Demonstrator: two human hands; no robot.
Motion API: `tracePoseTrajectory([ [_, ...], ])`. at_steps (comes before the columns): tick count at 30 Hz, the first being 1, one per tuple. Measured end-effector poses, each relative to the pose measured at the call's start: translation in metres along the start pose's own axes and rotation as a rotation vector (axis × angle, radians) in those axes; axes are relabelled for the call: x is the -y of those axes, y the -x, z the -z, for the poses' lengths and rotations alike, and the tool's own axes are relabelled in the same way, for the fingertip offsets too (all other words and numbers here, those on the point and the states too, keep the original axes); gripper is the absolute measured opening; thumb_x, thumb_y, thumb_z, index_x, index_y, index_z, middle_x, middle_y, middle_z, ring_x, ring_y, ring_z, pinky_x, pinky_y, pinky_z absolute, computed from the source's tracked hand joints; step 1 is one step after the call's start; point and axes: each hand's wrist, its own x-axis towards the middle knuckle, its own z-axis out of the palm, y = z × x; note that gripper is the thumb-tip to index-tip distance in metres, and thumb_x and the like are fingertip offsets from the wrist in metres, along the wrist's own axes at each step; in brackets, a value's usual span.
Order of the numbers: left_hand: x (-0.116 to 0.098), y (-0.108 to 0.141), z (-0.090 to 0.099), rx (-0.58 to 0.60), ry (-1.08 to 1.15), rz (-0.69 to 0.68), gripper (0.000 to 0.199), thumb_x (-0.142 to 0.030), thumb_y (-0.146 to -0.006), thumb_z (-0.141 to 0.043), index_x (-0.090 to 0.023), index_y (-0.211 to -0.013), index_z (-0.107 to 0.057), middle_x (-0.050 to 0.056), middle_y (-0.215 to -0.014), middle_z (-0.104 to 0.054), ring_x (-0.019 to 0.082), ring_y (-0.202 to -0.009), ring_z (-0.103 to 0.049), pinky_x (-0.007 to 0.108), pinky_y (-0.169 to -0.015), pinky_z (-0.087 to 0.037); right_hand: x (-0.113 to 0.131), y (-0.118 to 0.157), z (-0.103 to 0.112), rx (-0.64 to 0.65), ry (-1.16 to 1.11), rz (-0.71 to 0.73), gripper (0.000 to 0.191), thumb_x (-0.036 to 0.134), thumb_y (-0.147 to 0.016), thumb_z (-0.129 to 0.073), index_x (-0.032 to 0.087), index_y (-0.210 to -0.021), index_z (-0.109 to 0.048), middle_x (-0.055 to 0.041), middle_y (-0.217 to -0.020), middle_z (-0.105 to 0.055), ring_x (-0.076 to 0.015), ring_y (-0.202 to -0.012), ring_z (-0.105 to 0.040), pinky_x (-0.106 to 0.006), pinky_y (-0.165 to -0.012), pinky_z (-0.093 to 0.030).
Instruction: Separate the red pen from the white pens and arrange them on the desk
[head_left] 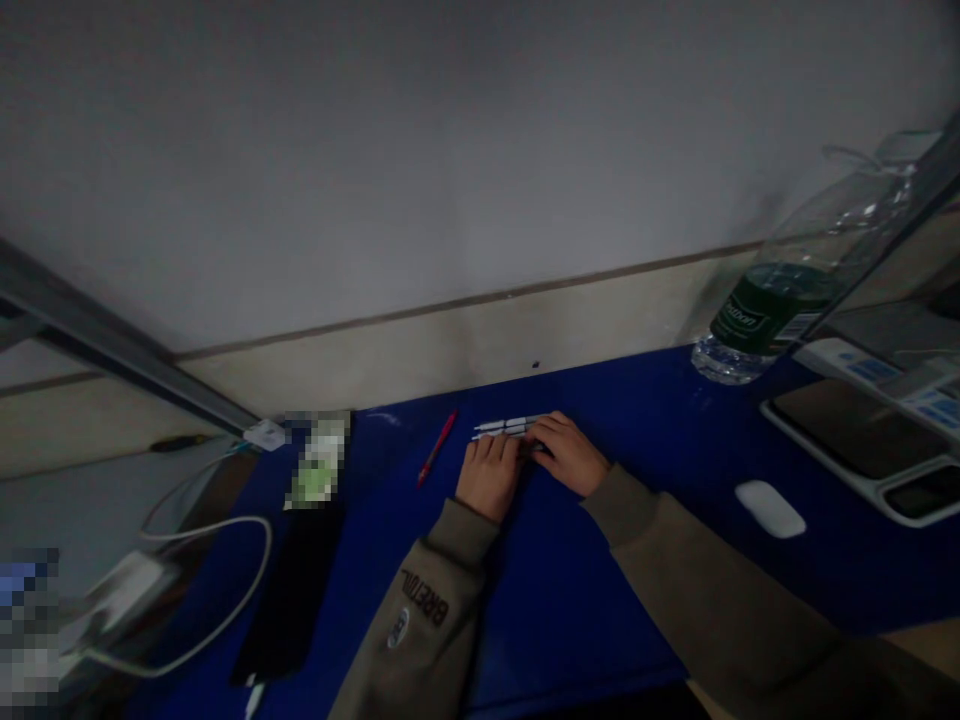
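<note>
Several slim white pens [491,426] lie side by side on the blue tabletop [555,590], roughly parallel to the wall. My left hand [489,474] rests over their near side, its fingers bent and held together on the pens. At their right ends, my right hand [568,453] has its fingers curled over the pens, with the thumb on the near side. Both hands hide parts of the pens, and their fingertips are hard to make out. A red pen [437,447] lies apart, slanting, to the left of my left hand.
A large water bottle [757,315] stands at the back right against the wall. In front of it are a digital scale [922,485] and a white mouse-shaped object [771,508]. At left lie a black phone [289,590] with a cable, a blurred packet [319,460] and a white cord [262,570].
</note>
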Motion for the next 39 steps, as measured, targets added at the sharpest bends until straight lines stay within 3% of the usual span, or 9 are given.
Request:
tracePoseTrajectory([
  [5,0.005,-0.001,0.000,0.013,-0.028,-0.068,0.020,-0.024,-0.095,-0.041,-0.019,-0.103,-0.059,0.009,-0.100,-0.061,0.024,-0.093,-0.053,0.038,-0.076,-0.039,0.005,-0.001,0.004,0.016,0.034,0.061,0.014,0.012,-0.083,-0.062,0.020,-0.094,-0.060,-0.0060,-0.096,-0.062,-0.0227,-0.098,-0.050,-0.040,-0.085,-0.044],
  [9,0.009,-0.001,0.012,-0.032,-0.083,-0.096,0.027,-0.018,-0.095,-0.039,-0.019,-0.116,-0.055,0.010,-0.111,-0.060,0.025,-0.098,-0.052,0.039,-0.082,-0.039,0.008,0.000,0.006,0.009,0.166,0.065,0.020,0.017,-0.086,-0.059,0.021,-0.105,-0.062,-0.0097,-0.106,-0.061,-0.0260,-0.103,-0.050,-0.043,-0.082,-0.044],
  [13,0.013,-0.001,0.016,0.001,-0.094,-0.098,0.029,-0.018,-0.095,-0.039,-0.022,-0.119,-0.054,0.008,-0.101,-0.063,0.023,-0.092,-0.055,0.037,-0.077,-0.040,0.005,0.001,0.000,0.041,0.201,0.111,0.015,0.018,-0.091,-0.052,0.017,-0.101,-0.062,-0.0094,-0.097,-0.065,-0.0245,-0.098,-0.054,-0.042,-0.084,-0.046],
  [19,0.013,0.000,0.015,0.057,0.024,-0.036,0.025,-0.030,-0.096,-0.040,-0.026,-0.113,-0.058,0.003,-0.099,-0.066,0.020,-0.093,-0.060,0.032,-0.076,-0.045,-0.005,0.002,-0.007,0.032,0.144,0.184,0.017,0.020,-0.093,-0.049,0.015,-0.100,-0.064,-0.0079,-0.093,-0.067,-0.0211,-0.092,-0.058,-0.036,-0.084,-0.049],
  [26,0.019,0.000,0.013,0.065,0.232,0.005,0.024,-0.030,-0.095,-0.044,-0.023,-0.113,-0.059,0.004,-0.103,-0.067,0.016,-0.096,-0.063,0.027,-0.083,-0.050,0.005,0.003,0.003,-0.049,0.246,0.223,0.023,0.015,-0.092,-0.047,0.016,-0.106,-0.065,-0.0084,-0.087,-0.067,-0.0227,-0.088,-0.057,-0.039,-0.086,-0.048],
  [29,0.020,0.002,0.009,0.016,0.267,-0.011,0.025,-0.031,-0.096,-0.043,-0.021,-0.112,-0.059,0.005,-0.102,-0.067,0.016,-0.098,-0.062,0.028,-0.086,-0.050,0.010,0.004,0.008,-0.079,0.195,0.172,0.020,0.020,-0.093,-0.048,0.018,-0.101,-0.066,-0.0081,-0.089,-0.068,-0.0224,-0.089,-0.058,-0.037,-0.084,-0.047],
  [32,0.018,0.004,0.008,-0.041,0.233,-0.019,0.026,-0.032,-0.097,-0.040,-0.020,-0.108,-0.059,0.006,-0.099,-0.067,0.016,-0.095,-0.062,0.029,-0.085,-0.051,0.012,0.005,0.011,-0.081,0.052,0.026,0.019,0.035,-0.090,-0.056,0.021,-0.097,-0.066,-0.0066,-0.093,-0.069,-0.0218,-0.088,-0.061,-0.034,-0.079,-0.047],
  [36,0.017,0.006,0.006,-0.078,0.162,-0.047,0.030,-0.035,-0.097,-0.037,-0.018,-0.110,-0.059,0.008,-0.099,-0.067,0.018,-0.095,-0.063,0.030,-0.085,-0.050,0.011,0.004,0.010,-0.008,-0.282,-0.219,0.037,0.040,-0.096,-0.041,0.019,-0.073,-0.062,-0.0001,-0.060,-0.062,-0.0136,-0.056,-0.057,-0.026,-0.059,-0.043],
  [39,0.018,0.008,0.002,-0.041,0.153,-0.053,0.033,-0.037,-0.097,-0.037,-0.017,-0.112,-0.059,0.008,-0.097,-0.068,0.018,-0.093,-0.064,0.028,-0.081,-0.051,0.011,0.002,0.009,0.007,-0.482,-0.286,0.039,0.037,-0.095,-0.041,0.018,-0.066,-0.059,0.0016,-0.054,-0.055,-0.0118,-0.051,-0.052,-0.025,-0.056,-0.041],
])
